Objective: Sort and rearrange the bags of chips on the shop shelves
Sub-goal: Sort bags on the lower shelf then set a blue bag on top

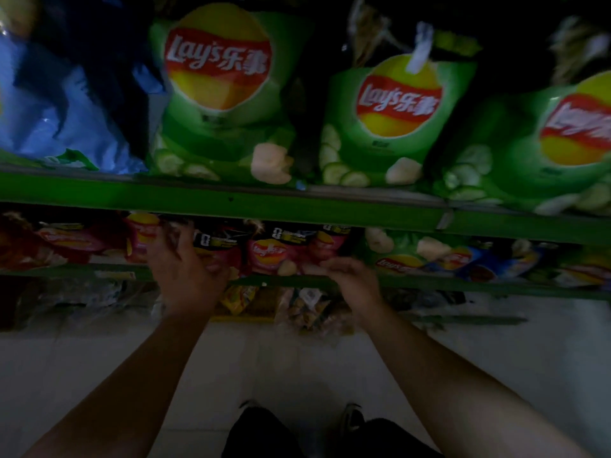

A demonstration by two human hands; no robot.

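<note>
The lower green shelf holds a row of pink bags of chips, some with black tops. My left hand reaches into this row, fingers spread behind a black-topped pink bag and thumb in front of it. At the shelf lip just right of the pink bags, my right hand has its fingers curled, fingertips touching the bottom of a pink bag; whether it grips is unclear. Three large green bags of chips stand on the upper shelf.
A blue bag sits at the upper shelf's left end. Green and blue bags lie right of the pink ones. Mixed snack packs fill the bottom shelf. Pale floor tiles and my shoes are below. The scene is dim.
</note>
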